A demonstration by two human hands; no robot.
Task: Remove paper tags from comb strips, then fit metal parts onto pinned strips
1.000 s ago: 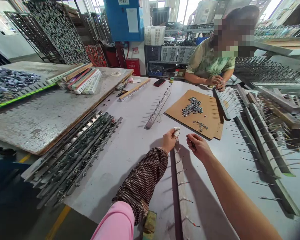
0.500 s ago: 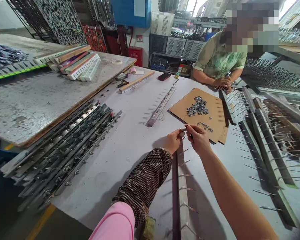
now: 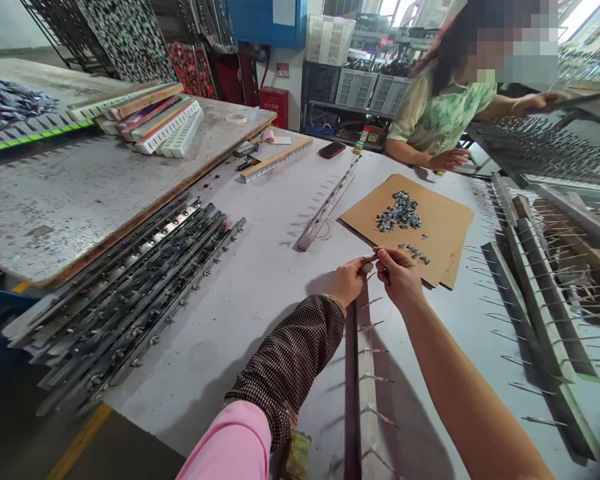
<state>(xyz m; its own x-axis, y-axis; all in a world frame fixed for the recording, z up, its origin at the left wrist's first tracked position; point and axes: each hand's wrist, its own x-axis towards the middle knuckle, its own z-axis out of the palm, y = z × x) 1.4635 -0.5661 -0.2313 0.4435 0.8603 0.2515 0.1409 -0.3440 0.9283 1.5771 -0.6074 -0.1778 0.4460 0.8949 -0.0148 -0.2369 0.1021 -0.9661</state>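
My left hand (image 3: pixel 351 280) is closed in a pinch at the far end of a long grey bar (image 3: pixel 367 393) with thin metal prongs along its right side. A small greyish piece (image 3: pixel 370 258) shows at its fingertips. My right hand (image 3: pixel 400 275) is closed too, its fingertips meeting the left ones, with a small dark piece (image 3: pixel 385 271) peeking from its fingers. Beyond the right hand, a brown cardboard sheet (image 3: pixel 433 200) carries a pile of small shiny dark parts (image 3: pixel 399 212) and a few scattered ones (image 3: pixel 415 255).
Left lies a stack of dark bars with clips (image 3: pixel 155 287). A single pronged bar (image 3: pixel 325 217) and a phone (image 3: pixel 332 150) lie farther back. More pronged bars (image 3: pixel 540 287) line the right side. A co-worker (image 3: pixel 440 127) is across the table; a second table (image 3: pixel 145 187) stands left.
My hands stay nearly in place, fingertips together. The co-worker's hands have parted: one reaches out to the right onto a dark bar, and the pronged bar near them has shifted off the cardboard's edge.
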